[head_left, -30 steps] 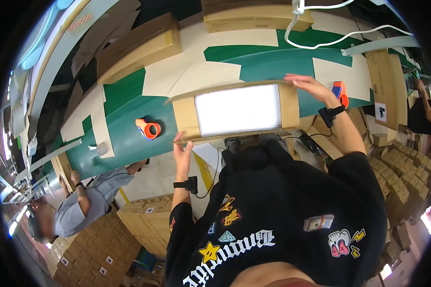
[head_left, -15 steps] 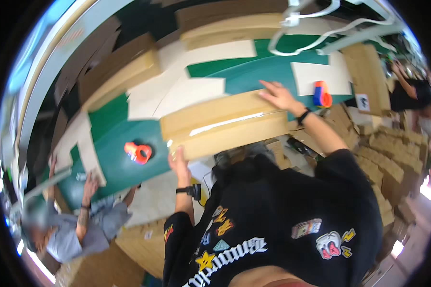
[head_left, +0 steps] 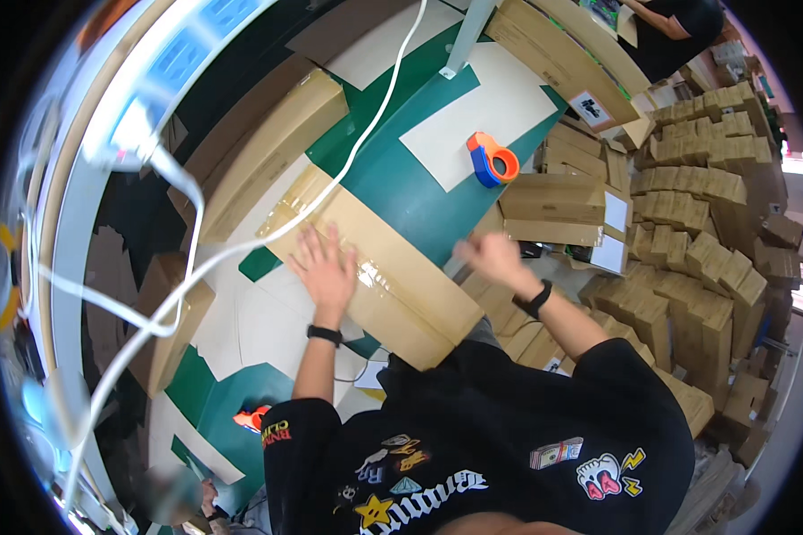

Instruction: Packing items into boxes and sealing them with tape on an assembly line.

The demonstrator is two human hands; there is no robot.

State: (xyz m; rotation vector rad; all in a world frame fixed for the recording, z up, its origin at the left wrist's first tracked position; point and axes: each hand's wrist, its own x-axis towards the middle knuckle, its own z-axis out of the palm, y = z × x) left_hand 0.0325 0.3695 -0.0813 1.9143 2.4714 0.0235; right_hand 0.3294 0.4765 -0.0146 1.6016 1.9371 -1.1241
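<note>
A long brown cardboard box (head_left: pixel 401 281) lies at a slant across the green table, its near end close to my body. Clear tape runs along its top seam and shines near the middle. My left hand (head_left: pixel 326 272) rests flat on the top of the box, fingers spread. To the right of the box, my right hand (head_left: pixel 495 259) is off the cardboard; motion blurs its fingers. Beyond it, an orange and blue tape dispenser (head_left: pixel 491 162) stands beside a pale cardboard sheet (head_left: pixel 473 111).
A white cable (head_left: pixel 366 147) hangs across the view over the box. Another orange tape dispenser (head_left: pixel 252 417) is at the table's left. Several stacked cartons (head_left: pixel 687 214) stand at the right. An open carton (head_left: pixel 567 214) sits beside the table. Co-workers are at far right and lower left.
The view has turned to the right. The box now lies at a slant. My left hand has gone from the box's end to its top, and my right hand has come off it.
</note>
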